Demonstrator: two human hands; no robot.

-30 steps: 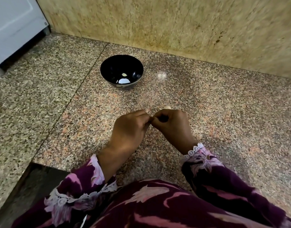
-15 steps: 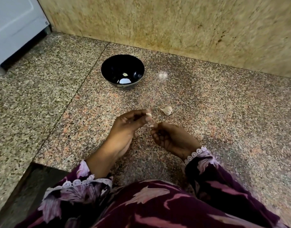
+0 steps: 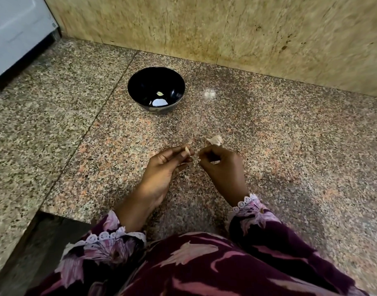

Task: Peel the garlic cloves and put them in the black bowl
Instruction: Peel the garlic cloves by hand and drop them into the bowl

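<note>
A black bowl [image 3: 144,82] stands on the granite counter ahead of me, with one peeled garlic clove [image 3: 160,93] inside. My left hand [image 3: 164,169] pinches a small pale garlic clove [image 3: 187,150] between thumb and fingertips. My right hand [image 3: 224,167] is just to its right, fingers curled, pinching a bit of pale garlic skin [image 3: 215,162]; the fingertips of both hands are a small gap apart. An unpeeled garlic piece [image 3: 215,139] lies on the counter just beyond my right hand.
Scraps of skin [image 3: 189,142] lie on the counter near my hands. A stone wall [image 3: 226,28] closes the back. A white appliance [image 3: 17,28] stands at the far left. The counter edge [image 3: 61,216] drops off at the lower left.
My hands were joined on the clove, pulled apart with the clove staying in my left hand, and are now close together again. The garlic piece behind my right hand came into view.
</note>
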